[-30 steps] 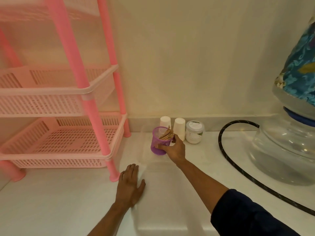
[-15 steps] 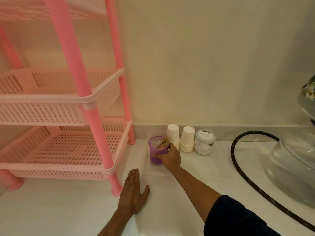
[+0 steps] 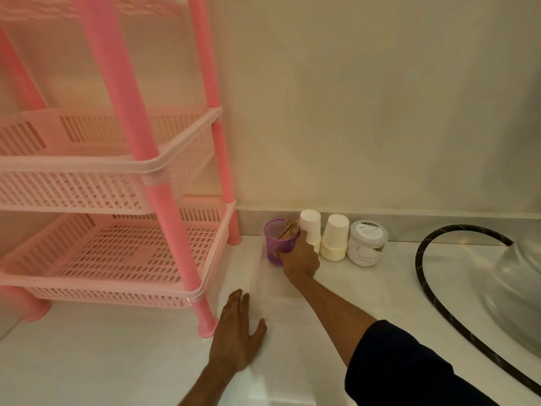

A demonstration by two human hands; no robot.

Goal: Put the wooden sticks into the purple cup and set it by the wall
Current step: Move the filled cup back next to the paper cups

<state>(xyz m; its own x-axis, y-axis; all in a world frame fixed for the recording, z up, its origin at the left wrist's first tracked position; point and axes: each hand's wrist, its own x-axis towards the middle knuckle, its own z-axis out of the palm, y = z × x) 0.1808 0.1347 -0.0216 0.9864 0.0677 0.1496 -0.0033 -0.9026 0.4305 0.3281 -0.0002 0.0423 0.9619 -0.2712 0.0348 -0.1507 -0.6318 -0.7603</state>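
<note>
The purple cup stands near the wall's base strip, just left of a stack of white paper cups. A bundle of wooden sticks leans inside it against its right rim. My right hand is wrapped around the cup's right side, fingers closed on it. My left hand lies flat, fingers spread, on the near edge of a clear plastic tray on the white counter.
A pink tiered rack stands at the left, one leg close to my left hand. A second paper cup stack and a white lidded jar line the wall. A black hose and a clear water bottle are at the right.
My right hand has carried the purple cup with the sticks farther back toward the wall, beside the paper cups. The left hand has stayed flat on the tray. The camera has shifted left.
</note>
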